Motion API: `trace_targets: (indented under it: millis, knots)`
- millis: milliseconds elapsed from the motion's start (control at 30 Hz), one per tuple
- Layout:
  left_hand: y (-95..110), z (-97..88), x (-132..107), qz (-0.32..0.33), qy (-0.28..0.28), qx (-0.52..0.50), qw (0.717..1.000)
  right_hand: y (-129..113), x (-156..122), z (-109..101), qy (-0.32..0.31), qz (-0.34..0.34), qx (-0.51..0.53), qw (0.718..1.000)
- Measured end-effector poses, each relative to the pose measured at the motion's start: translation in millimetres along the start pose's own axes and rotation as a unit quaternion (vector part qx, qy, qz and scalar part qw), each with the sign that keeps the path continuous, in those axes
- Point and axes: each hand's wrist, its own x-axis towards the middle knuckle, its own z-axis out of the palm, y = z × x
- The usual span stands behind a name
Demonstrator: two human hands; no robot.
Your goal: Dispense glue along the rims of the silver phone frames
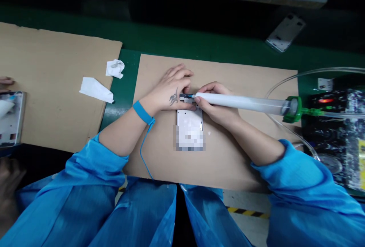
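Note:
My right hand (216, 104) is shut on a white dispensing syringe (239, 102), whose tip touches the top end of a silver metal phone frame (189, 123). My left hand (172, 89) grips that end of the frame, with its fingers hiding the top part. The lower part of the frame is blurred out. It lies flat on a cardboard sheet (159, 152). A blue anti-static wrist strap (143, 112) circles my left wrist, and its coiled cord trails toward me.
A green coupling (293, 109) joins the syringe to clear tubing (296, 75), beside a dark device with a red display (325, 100). Left stand a second cardboard sheet (51, 87) and white tissue pieces (96, 89). A co-worker's hand (5, 83) is beside another frame (11, 117).

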Motion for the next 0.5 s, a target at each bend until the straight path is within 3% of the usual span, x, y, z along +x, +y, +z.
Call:
trace_targets:
  millis: [500]
  knots:
    - [1.5,-0.9,-1.7,-0.003,0.002,-0.005,1.000,-2.9,0.0,2.5,-0.008,0.015,0.013,1.000]
